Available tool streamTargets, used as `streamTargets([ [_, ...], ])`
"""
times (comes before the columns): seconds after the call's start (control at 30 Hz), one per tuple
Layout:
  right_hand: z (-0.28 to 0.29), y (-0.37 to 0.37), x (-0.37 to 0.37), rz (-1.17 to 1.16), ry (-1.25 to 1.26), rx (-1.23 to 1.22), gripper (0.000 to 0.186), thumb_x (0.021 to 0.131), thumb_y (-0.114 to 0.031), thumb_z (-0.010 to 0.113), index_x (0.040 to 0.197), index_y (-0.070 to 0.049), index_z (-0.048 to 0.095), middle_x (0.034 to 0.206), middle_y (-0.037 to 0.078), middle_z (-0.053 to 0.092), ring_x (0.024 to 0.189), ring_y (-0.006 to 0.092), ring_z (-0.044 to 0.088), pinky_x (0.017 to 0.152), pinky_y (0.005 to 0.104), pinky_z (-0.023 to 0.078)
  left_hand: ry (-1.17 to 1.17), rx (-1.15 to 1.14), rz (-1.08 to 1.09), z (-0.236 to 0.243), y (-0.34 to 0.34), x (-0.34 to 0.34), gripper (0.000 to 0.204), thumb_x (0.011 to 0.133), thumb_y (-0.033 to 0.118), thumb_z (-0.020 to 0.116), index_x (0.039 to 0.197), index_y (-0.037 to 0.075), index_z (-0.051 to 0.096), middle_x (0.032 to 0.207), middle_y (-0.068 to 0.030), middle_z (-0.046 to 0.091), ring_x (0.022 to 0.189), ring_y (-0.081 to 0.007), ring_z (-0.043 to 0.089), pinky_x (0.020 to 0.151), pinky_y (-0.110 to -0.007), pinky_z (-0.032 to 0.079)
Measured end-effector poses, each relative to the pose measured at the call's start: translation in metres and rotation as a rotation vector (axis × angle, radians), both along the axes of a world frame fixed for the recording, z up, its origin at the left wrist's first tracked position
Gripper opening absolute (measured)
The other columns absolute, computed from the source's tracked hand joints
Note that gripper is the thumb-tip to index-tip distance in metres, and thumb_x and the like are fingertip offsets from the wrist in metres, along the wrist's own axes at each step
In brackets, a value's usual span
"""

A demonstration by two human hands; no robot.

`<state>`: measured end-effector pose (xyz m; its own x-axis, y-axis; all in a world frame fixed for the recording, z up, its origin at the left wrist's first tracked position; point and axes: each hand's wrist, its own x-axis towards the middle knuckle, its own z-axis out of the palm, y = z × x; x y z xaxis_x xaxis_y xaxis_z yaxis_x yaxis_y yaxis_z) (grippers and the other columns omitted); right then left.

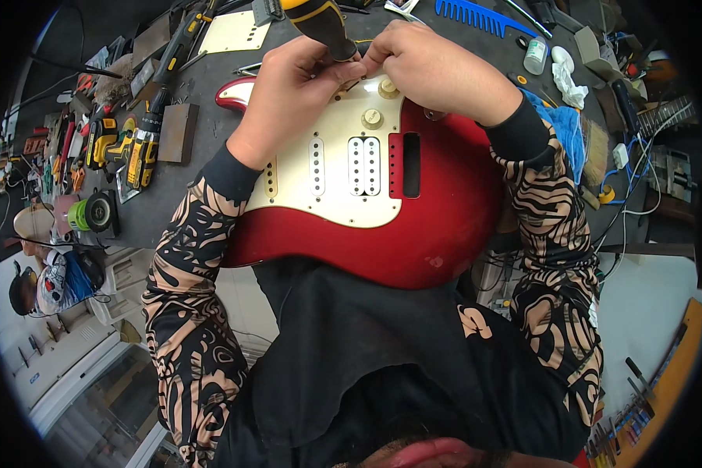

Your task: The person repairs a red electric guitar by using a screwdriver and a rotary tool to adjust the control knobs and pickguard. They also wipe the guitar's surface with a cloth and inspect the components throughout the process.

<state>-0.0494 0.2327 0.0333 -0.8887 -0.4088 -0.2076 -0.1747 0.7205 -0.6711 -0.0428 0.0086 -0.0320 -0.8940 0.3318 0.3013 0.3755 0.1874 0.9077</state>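
A red electric guitar body (444, 210) lies in front of me, with a cream pickguard (339, 209), a white double-row pickup (364, 166) and two control knobs, one being the cream knob (372, 118). My left hand (296, 93) is closed over the far part of the pickguard, its fingers round the lower end of a black and yellow screwdriver (320, 25). The screwdriver's tip is hidden by my fingers. My right hand (421, 62) meets it there, thumb and forefinger pinched beside the screwdriver; whatever they hold is too small to make out.
On the dark bench at left are a yellow cordless drill (140, 152), a metal block (178, 132) and a green and black round tool (93, 212). Far off lie a cream plate (235, 33) and a blue comb (483, 17). A small bottle (535, 54) and blue cloth (565, 132) sit right.
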Motion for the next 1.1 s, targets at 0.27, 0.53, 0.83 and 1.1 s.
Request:
streamTargets([
  [0.27,-0.019,0.004,-0.006,0.068,0.164,-0.009,0.033,0.100,-0.013,0.057,0.117,0.001,0.082,0.100,0.022,0.080,0.085,0.0349,0.080,0.076,0.0459,0.067,0.019,-0.046,-0.018,-0.002,-0.003,-0.001,0.017,0.097,0.006,0.084,0.108,-0.003,0.076,0.091,-0.0081,0.079,0.082,-0.0128,0.075,0.073,-0.029,0.059],
  [0.53,0.013,-0.005,0.001,0.002,-0.130,0.062,0.036,0.097,0.000,0.049,0.120,0.002,0.077,0.119,0.025,0.070,0.087,0.0383,0.075,0.088,0.0443,0.064,0.025,-0.034,-0.009,0.011,0.007,0.003,0.016,0.097,0.006,0.083,0.110,0.001,0.076,0.089,-0.0075,0.076,0.077,-0.0129,0.068,0.071,-0.031,0.056],
  [0.83,0.061,-0.002,-0.004,0.141,-0.288,0.062,0.028,0.092,-0.001,0.062,0.113,0.006,0.078,0.092,0.027,0.078,0.080,0.0361,0.080,0.071,0.0481,0.066,-0.019,-0.244,-0.001,0.005,-0.005,0.003,0.017,0.104,-0.004,0.071,0.121,-0.004,0.073,0.108,-0.0076,0.081,0.097,-0.0127,0.078,0.086,-0.028,0.063],
  [1.1,0.051,-0.010,-0.009,0.176,-0.239,0.157,0.028,0.090,-0.001,0.063,0.114,0.006,0.078,0.093,0.027,0.078,0.085,0.0353,0.080,0.074,0.0470,0.066,0.051,-0.060,0.003,0.001,0.002,0.002,0.015,0.099,0.004,0.081,0.112,0.000,0.075,0.089,-0.0067,0.077,0.078,-0.0115,0.067,0.071,-0.029,0.055],
])
